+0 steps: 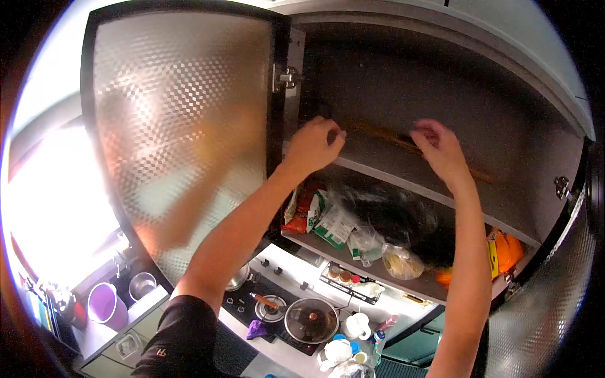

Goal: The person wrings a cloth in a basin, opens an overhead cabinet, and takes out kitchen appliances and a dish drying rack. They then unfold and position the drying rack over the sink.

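My left hand is at the left of the upper cabinet shelf, its fingers curled towards the thumb. To the right, my right hand is over the same shelf with bent, slightly blurred fingers. Between and behind them runs a thin brown strip, like a stick, dim in the shadow. I cannot tell whether either hand touches it. Whatever the fingertips hold, if anything, is too small or hidden to name.
An open textured glass door stands at left. The lower shelf holds plastic bags, packets and an orange package. Below are a lidded pan, white containers and a purple bucket.
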Tool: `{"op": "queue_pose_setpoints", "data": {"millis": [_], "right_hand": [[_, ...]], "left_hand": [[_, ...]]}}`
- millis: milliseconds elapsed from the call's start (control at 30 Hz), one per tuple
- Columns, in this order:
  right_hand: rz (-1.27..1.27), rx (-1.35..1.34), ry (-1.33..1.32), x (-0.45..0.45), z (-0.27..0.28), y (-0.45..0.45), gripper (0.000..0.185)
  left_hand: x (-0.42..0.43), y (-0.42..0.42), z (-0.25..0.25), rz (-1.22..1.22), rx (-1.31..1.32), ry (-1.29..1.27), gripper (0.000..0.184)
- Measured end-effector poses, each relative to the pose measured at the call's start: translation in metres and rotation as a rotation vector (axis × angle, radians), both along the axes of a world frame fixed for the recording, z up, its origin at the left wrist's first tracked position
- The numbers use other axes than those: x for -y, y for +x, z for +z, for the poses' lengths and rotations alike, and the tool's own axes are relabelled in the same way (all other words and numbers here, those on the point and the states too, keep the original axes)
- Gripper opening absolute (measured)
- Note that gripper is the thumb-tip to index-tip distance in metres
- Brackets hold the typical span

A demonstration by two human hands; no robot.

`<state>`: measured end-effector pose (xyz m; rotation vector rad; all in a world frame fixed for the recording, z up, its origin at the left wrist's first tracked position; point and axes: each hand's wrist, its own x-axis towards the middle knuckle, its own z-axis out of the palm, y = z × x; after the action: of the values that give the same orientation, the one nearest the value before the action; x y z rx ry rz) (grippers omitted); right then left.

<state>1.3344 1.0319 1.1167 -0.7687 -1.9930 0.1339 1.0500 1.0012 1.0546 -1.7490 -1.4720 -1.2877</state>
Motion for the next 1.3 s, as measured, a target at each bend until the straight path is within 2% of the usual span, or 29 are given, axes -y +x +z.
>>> {"op": "queue_pose_setpoints", "data": {"millis": [100,167,367,467,567,633,767,900,967,1067,1167,1200,1300], "right_hand": [[0.146,-0.106,-0.186,-0.024,0.027,-0.057,0.072],[0.164,-0.028,-0.385,-0.023,0.049,-0.098,0.093],[0.438,-0.031,-0.622,-0.056,0.075,-0.203,0.118],[0.472,-0.007,-0.615,-0.115,0.074,-0.239,0.117],[0.449,-0.057,-0.552,-0.13,0.074,-0.252,0.112],[0.487,0.086,-0.534,-0.139,0.077,-0.259,0.104],[0.355,0.153,-0.564,-0.135,0.075,-0.264,0.086],[0.526,0.081,-0.613,-0.119,0.077,-0.252,0.072],[0.499,0.081,-0.632,-0.112,0.084,-0.237,0.066],[0.425,-0.056,-0.574,-0.135,0.086,-0.222,0.085],[0.413,-0.032,-0.611,-0.102,0.097,-0.192,0.086],[0.438,-0.03,-0.655,-0.095,0.1,-0.183,0.091],[0.318,-0.067,-0.596,-0.077,0.1,-0.16,0.096]], "left_hand": [[-0.009,0.008,-0.011,0.145,-0.01,-0.022,0.034],[-0.003,0.011,-0.008,0.164,-0.011,-0.043,0.04],[-0.008,0.005,-0.015,0.102,-0.045,0.138,0.035],[-0.008,0.002,-0.014,0.094,-0.062,0.178,0.031],[-0.011,-0.001,-0.016,0.099,-0.073,0.209,0.028],[-0.01,-0.001,-0.015,0.081,-0.076,0.228,0.027],[-0.013,-0.001,-0.015,0.069,-0.07,0.186,0.026],[-0.013,-0.004,-0.014,0.06,-0.086,0.168,0.026],[-0.012,-0.003,-0.016,0.061,-0.082,0.162,0.025],[-0.011,-0.001,-0.015,0.069,-0.066,0.155,0.024],[-0.011,-0.001,-0.015,0.065,-0.062,0.164,0.024],[-0.011,-0.001,-0.015,0.068,-0.074,0.17,0.024],[-0.01,-0.002,-0.017,0.039,-0.062,0.193,0.024]]}}
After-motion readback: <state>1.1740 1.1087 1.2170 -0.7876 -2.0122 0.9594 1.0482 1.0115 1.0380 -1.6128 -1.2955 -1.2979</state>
